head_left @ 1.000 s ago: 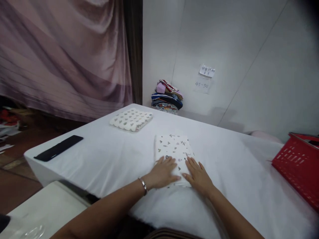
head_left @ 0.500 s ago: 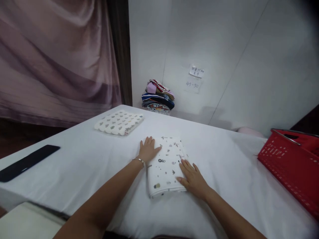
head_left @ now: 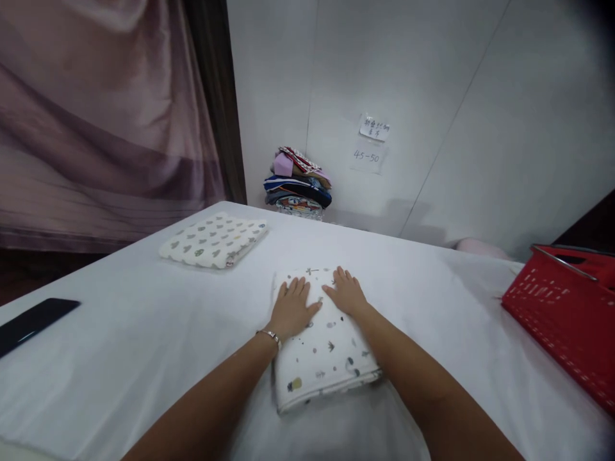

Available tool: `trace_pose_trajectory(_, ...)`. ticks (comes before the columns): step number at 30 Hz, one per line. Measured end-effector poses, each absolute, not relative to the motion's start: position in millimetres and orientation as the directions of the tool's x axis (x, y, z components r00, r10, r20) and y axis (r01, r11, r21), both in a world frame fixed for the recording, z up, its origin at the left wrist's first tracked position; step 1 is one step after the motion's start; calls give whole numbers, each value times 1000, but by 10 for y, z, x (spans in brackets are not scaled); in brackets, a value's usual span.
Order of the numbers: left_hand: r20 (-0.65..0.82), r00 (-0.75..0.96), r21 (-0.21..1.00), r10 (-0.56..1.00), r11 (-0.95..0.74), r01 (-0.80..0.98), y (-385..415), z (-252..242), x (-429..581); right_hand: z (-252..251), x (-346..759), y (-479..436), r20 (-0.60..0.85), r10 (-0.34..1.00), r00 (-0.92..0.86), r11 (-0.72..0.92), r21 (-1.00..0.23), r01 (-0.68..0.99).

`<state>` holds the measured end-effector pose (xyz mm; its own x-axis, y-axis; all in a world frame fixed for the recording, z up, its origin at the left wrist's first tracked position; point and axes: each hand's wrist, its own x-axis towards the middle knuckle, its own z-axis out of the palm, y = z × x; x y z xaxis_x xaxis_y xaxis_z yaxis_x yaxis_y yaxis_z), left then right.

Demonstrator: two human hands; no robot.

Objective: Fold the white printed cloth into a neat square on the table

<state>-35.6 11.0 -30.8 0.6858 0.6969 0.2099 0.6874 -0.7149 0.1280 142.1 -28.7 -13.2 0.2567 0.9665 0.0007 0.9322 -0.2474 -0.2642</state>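
Observation:
A folded white cloth with small coloured prints (head_left: pixel 321 355) lies on the white table (head_left: pixel 144 333) in front of me. My left hand (head_left: pixel 291 307) rests flat on its far left part, fingers stretched out, a thin bracelet on the wrist. Beside it, my right hand (head_left: pixel 346 291) lies flat on the far right part of the same cloth, fingers spread. Both palms press down and hold nothing. A second folded cloth with a leaf pattern (head_left: pixel 214 239) sits at the table's far left.
A red plastic basket (head_left: pixel 567 320) stands at the right edge. A black flat object (head_left: pixel 31 323) lies at the left edge. A pile of coloured folded clothes (head_left: pixel 298 186) sits against the white wall, below two paper notes (head_left: pixel 372 141). A mauve curtain (head_left: pixel 96 109) hangs left.
Both hands slid away from me over the printed cloth, from its near edge to its far end. The view turned right and the near part of the cloth came into sight.

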Motion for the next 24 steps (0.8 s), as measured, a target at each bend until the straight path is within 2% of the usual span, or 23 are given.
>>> trace_pose_trajectory(4,208,686,141,697,-715,685,120,-317,-362,-308,1546,-285,-24,965,261,-255,-306,917)
trace_pose_trajectory(10,275,669,216,691,-722,657,109,-298,-368,-255,1522,-272,-30,968,250,-245,-339,908)
trace_pose_trajectory(12,331,608,271,721,-690,671,98,-273,-402,-203,1529,-272,-59,967,249,-252,-369,895)
trace_pose_trajectory(15,379,406,404,831,-544,736,74,-237,-512,-140,1557,-343,-97,968,233,-251,-457,853)
trace_pose_trajectory(17,329,287,509,900,-425,749,63,-223,-610,-130,1574,-471,-107,967,231,-253,-499,829)
trace_pose_trajectory(20,166,225,624,960,-279,730,74,-207,-729,-177,1579,-772,-80,957,280,-279,-518,808)
trace_pose_trajectory(24,-17,228,631,974,-166,757,151,-161,-732,-260,1563,-1177,5,935,354,-301,-519,800)
